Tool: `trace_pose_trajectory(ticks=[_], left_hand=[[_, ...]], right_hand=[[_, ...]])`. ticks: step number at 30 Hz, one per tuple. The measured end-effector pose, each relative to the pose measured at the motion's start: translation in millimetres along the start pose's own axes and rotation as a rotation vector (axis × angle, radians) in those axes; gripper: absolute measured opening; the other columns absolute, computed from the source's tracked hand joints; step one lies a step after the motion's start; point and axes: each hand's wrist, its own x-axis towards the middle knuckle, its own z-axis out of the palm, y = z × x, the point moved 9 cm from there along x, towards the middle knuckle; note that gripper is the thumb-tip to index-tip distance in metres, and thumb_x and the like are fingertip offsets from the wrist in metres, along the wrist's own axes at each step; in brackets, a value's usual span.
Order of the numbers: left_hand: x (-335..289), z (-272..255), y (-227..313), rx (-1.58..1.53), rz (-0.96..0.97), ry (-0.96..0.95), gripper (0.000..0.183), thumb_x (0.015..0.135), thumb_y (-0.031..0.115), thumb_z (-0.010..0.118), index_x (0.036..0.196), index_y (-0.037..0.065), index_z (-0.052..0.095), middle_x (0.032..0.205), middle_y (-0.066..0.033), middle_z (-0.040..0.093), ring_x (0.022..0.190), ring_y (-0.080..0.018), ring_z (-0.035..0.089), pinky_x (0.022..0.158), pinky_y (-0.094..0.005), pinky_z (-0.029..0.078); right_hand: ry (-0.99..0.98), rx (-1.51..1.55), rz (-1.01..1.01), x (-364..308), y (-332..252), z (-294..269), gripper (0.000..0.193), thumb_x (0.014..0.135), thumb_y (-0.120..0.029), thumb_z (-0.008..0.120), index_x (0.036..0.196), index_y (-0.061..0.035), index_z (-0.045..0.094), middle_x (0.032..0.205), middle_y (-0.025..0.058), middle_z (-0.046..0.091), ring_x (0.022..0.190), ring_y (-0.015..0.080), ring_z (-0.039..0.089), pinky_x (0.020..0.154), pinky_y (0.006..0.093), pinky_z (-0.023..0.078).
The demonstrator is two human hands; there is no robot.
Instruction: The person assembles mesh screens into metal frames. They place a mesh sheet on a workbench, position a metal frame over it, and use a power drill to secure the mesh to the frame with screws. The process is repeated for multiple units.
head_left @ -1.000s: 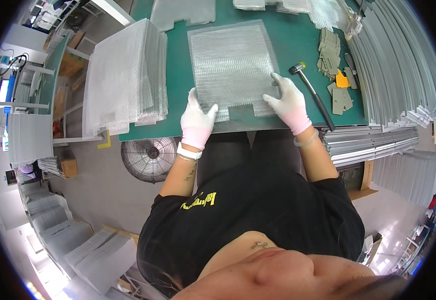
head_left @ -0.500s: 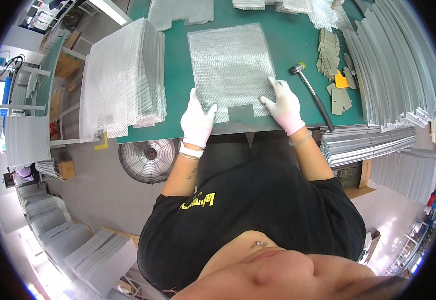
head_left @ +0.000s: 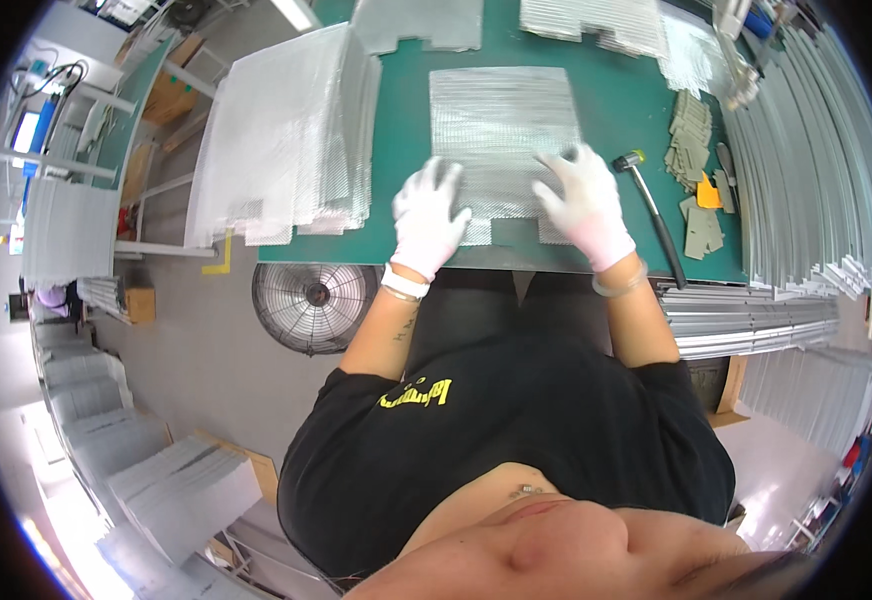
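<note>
A silver mesh sheet with a square notch in its near edge lies flat on the green table in front of me. My left hand, in a white glove, is at the sheet's left edge, fingers spread and thumb toward the near corner. On the other side my right hand, gloved too, reaches over the right edge with its fingers apart and slightly blurred. Neither hand grips anything. Whether the fingertips press on the mesh, I cannot tell.
A tall stack of mesh sheets stands at the left. Rightward lie a hammer, small grey-green pieces and an orange piece. Long grey panels line the far right. More notched sheets lie at the back.
Both hands have moved farther up along the sheet's sides. The sheet now lies squarer to the table edge. The whole view has shifted a little.
</note>
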Motion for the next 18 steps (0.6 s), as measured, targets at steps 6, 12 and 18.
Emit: trace_pose_trajectory(ticks=[6,12,18], left_hand=[[4,36,-7,0.068,0.087,-0.191,0.061,0.085,0.037,0.068,0.139,0.011,0.056,0.141,-0.0179,0.055,0.133,-0.0386,0.046,0.113,-0.0559,0.027],[-31,-47,-5,-0.134,0.191,0.284,0.066,0.084,0.025,0.074,0.143,0.009,0.051,0.145,-0.0217,0.048,0.133,-0.0406,0.045,0.113,-0.0529,0.029],[-69,-63,-68,-0.960,-0.143,0.297,0.046,0.095,0.022,0.062,0.133,-0.003,0.056,0.134,-0.0196,0.060,0.125,-0.0299,0.057,0.112,-0.0420,0.040]], right_hand=[[-0.194,0.480,-0.303,84,-162,65,0.059,0.095,-0.043,0.054,0.142,-0.0061,0.051,0.117,0.0232,0.065,0.113,0.0396,0.061,0.097,0.0470,0.048],[0.173,0.670,-0.566,114,-237,63,0.052,0.094,-0.031,0.064,0.140,-0.0083,0.056,0.114,0.0140,0.067,0.102,0.0279,0.066,0.090,0.0368,0.052],[0.211,1.093,-0.606,103,-232,-11,0.039,0.089,-0.009,0.070,0.128,-0.0078,0.066,0.100,0.0050,0.063,0.087,0.0120,0.062,0.078,0.0243,0.051]])
